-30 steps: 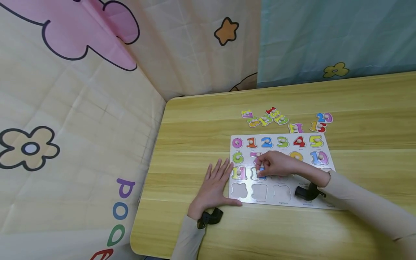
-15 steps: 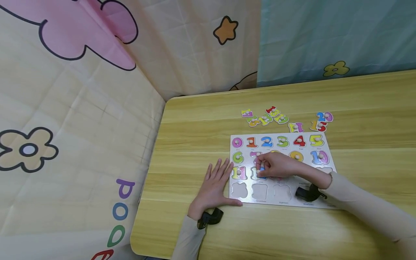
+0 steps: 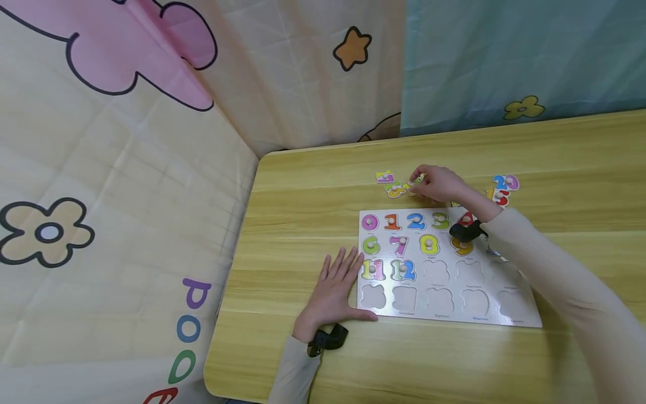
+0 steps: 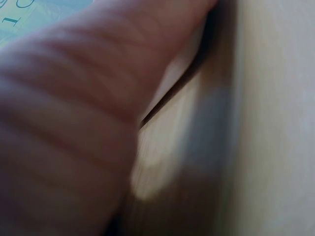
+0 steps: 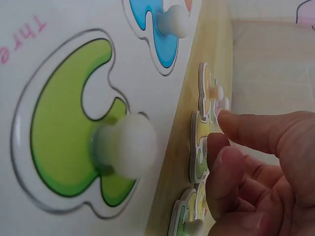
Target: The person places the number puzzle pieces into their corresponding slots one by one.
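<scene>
My left hand (image 3: 330, 292) lies with fingers spread at the left edge of the white number puzzle board (image 3: 449, 322), its thumb along the board's lower left corner. My right hand (image 3: 439, 184) is beyond the board, thumb and forefinger at the 13 piece (image 5: 199, 147). Its knob is hidden behind the fingers (image 5: 224, 157), so a pinch cannot be made out. A 12 piece (image 3: 403, 270) sits in its recess beside the 11 piece (image 3: 373, 270). The left wrist view shows mostly blurred skin of the left hand (image 4: 83, 98).
Left of the right hand lie a 17 piece (image 3: 385, 177) and a 16 piece (image 3: 395, 191). A 20 piece (image 3: 506, 182) and a 15 piece (image 3: 499, 197) lie behind the board's right side. Bare recesses show along the board's lower rows. Printed curtains border the wooden table (image 3: 282, 224).
My right hand has left the 12 piece, now in its recess, and moved away over the board to the loose pieces behind it. The left hand has stayed in place.
</scene>
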A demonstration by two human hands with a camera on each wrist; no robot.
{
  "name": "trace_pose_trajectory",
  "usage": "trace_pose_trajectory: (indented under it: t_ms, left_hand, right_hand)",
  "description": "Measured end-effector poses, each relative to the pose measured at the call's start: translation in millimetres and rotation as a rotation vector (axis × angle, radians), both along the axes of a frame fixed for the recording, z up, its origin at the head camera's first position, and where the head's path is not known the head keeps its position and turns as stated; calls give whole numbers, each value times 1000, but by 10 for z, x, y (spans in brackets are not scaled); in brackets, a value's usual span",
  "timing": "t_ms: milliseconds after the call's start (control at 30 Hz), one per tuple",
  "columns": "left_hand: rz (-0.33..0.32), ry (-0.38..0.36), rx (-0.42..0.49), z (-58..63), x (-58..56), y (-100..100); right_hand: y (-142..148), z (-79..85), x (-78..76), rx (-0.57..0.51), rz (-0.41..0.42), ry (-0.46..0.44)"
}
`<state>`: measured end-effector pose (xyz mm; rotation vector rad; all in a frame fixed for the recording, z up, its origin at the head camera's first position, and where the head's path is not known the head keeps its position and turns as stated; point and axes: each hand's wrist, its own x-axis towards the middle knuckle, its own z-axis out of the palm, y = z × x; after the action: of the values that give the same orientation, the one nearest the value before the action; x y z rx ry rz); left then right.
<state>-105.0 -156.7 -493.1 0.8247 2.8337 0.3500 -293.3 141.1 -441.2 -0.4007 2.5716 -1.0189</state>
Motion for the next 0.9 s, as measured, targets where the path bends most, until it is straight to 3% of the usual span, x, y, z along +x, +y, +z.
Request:
trace_pose_trajectory:
  t_ms: [100,267,567,733,900]
  left_hand:
    - [-4,3,-1,4,1,9]
    - [-6,6,-2,0,2,9]
    - [2,3,-9,-4,0,2]
    - [0,0,-13,-6,11,1]
    - [2,9,-22,-3,3,-3]
  right_hand:
    - [-2,-15,-81,93,-17,38]
    - [-32,-26,-94,140,-38,58]
    - [29,-13,-50,84,-76,77]
    - [116,44,132,41,-68,93]
    - [209,141,500,65,6,142]
